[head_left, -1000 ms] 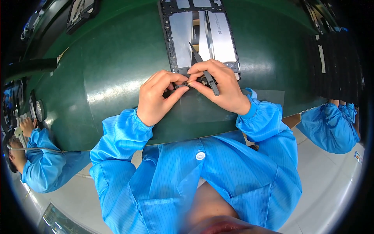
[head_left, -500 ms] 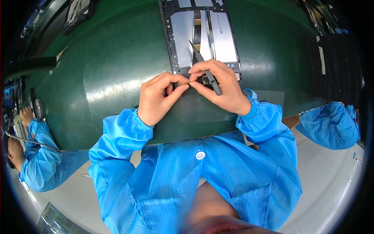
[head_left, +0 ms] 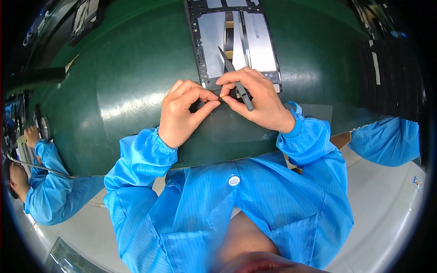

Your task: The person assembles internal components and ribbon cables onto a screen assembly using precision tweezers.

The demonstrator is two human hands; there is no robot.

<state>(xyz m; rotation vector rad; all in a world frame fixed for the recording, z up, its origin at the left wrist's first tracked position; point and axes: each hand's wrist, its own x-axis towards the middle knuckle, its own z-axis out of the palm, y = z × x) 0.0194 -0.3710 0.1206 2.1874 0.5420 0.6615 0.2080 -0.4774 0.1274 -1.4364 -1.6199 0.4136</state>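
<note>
Near the table's front edge, both hands meet at the lower end of an opened tablet-like device (head_left: 214, 43) with a black frame and silver panels. My right hand (head_left: 266, 102) has dark tweezers (head_left: 246, 99) held across its fingers, the pointed tip angled up and left over the device. With its thumb and forefinger it also pinches at a tiny yellowish piece (head_left: 220, 97), too small to name. My left hand (head_left: 178, 113) is curled beside it, thumb and forefinger brought together at the same spot. What lies between those left fingertips is hidden.
The green table mat (head_left: 136, 91) spreads around the device. Another device (head_left: 86, 18) lies at the far left, below it a dark arm-like bar (head_left: 36, 79). A co-worker's blue sleeve (head_left: 52, 193) is at left; blue cloth (head_left: 387, 141) hangs at right beside dark stacked material (head_left: 393, 82).
Both hands have shifted slightly left, and the tweezers have moved a little left with my right hand. The left thumb and forefinger tips look slightly farther apart. The device stays in place.
</note>
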